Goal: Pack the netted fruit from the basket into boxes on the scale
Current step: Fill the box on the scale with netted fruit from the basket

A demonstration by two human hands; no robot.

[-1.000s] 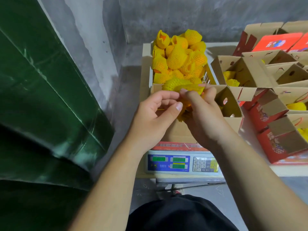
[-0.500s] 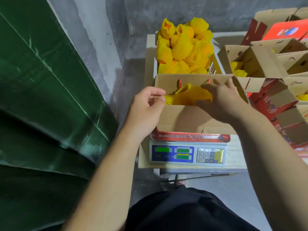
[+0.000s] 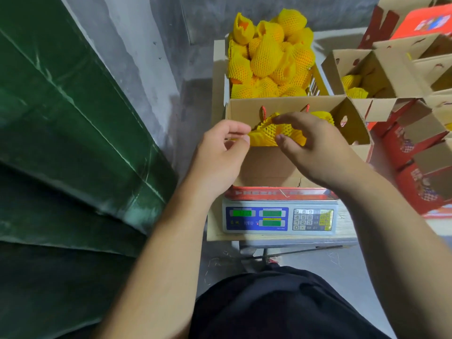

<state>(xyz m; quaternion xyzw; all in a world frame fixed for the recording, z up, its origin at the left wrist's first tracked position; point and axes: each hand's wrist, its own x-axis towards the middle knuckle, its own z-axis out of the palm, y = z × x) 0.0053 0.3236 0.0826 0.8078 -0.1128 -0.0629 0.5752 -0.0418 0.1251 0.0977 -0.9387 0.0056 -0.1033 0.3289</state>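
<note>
Box: an open cardboard box (image 3: 274,165) is set on the scale (image 3: 278,220).
Fruit: netted fruit (image 3: 271,133) lies inside it; more is heaped in the basket (image 3: 318,83) behind.
Left hand (image 3: 220,152): fingers curled, seemingly pinching a net edge.
Right hand (image 3: 315,145): fingers curled over the fruit, thumb touching netting.
Advice: fruit should be nestled gently, nets kept on, the readout watched.

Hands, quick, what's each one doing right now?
Left hand: pinches the edge of a netted fruit in the box.
Right hand: fingers curled over the same fruit, grip unclear.
</note>
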